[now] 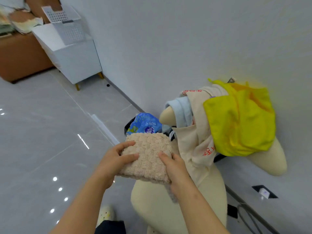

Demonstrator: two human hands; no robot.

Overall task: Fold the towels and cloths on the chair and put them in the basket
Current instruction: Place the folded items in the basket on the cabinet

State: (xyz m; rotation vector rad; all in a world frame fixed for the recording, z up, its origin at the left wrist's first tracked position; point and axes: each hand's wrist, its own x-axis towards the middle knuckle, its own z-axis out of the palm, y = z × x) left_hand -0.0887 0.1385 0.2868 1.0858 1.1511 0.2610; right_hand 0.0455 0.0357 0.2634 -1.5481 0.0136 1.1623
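Note:
A fluffy beige towel (148,154), folded into a thick pad, is held above the front of the cream chair (179,205). My left hand (116,159) grips its left side and my right hand (175,168) grips its right side. On the chair lie a cream cloth with red print (197,135), a yellow cloth (241,122) and a light blue cloth (180,108). A white perforated basket (67,26) stands far off at the upper left on a white cabinet (77,59).
A dark bin holding a blue plastic bag (143,123) stands beside the chair by the wall. Glossy grey floor (50,132) stretches left. A brown bed (20,56) sits at the far left. A floor socket (264,192) and cable lie right.

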